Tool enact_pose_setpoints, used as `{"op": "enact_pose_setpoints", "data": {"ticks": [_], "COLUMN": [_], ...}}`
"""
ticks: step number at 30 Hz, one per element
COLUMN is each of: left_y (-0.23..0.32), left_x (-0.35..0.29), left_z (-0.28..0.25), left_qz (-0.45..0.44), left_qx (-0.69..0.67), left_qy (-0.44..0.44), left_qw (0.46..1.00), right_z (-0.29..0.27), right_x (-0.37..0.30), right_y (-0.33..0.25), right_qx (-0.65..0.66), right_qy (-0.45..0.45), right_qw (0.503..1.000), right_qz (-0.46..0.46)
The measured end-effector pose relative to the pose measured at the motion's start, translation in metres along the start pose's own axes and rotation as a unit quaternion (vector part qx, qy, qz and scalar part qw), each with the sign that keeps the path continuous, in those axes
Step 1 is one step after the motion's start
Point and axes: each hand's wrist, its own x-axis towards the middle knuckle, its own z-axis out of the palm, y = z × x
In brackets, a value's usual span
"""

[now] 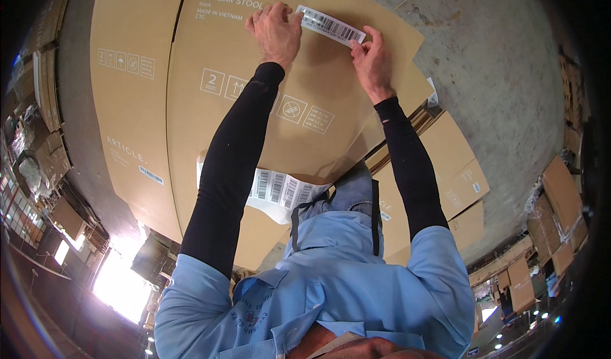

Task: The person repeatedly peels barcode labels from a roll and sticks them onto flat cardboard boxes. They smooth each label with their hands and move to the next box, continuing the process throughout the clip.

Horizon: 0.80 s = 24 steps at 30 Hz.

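A white barcode label (331, 26) lies slantwise at the upper part of a large brown cardboard carton (254, 136), held at its two ends. My left hand (278, 36) has its thumb and bent fingers at the label's left end. At the right end, my right hand (373, 63) pinches the label's corner between thumb and forefinger. Whether the label's underside touches the cardboard cannot be made out. A sheet of barcode labels (283, 190) shows below the carton's near edge, in front of my body, partly hidden by my left sleeve.
Another carton (130, 104) stands close against the left side of this one. More cartons (445, 168) lie to the right, by my leg. Grey concrete floor (490, 73) stretches beyond on the right. Flattened cardboard (563, 200) leans at the far right.
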Motion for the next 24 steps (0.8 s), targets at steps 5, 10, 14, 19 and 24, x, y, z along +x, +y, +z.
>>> {"op": "enact_pose_setpoints", "data": {"ticks": [5, 10, 14, 19, 24], "left_y": [-0.001, -0.002, 0.000, 0.018, 0.053], "left_x": [-0.002, -0.001, -0.012, -0.065, -0.107], "left_z": [0.003, 0.004, 0.008, 0.023, 0.042], "left_qz": [0.006, 0.001, 0.142, 0.321, 0.372], "left_qx": [-0.001, 0.011, 0.126, 0.149, 0.114], "left_qy": [0.013, -0.002, 0.022, -0.127, -0.220], "left_qw": [1.000, 1.000, 0.982, 0.927, 0.895], "right_z": [0.002, 0.000, -0.003, -0.017, -0.061], "right_x": [0.001, 0.002, 0.001, -0.009, -0.047], "right_y": [-0.003, -0.002, 0.001, 0.013, 0.049], "right_qx": [-0.038, -0.112, -0.077, -0.097, -0.060], "right_qy": [0.014, 0.018, 0.009, 0.061, 0.105], "right_qw": [0.999, 0.994, 0.997, 0.993, 0.990], "right_qz": [-0.004, -0.007, 0.014, -0.034, 0.070]}}
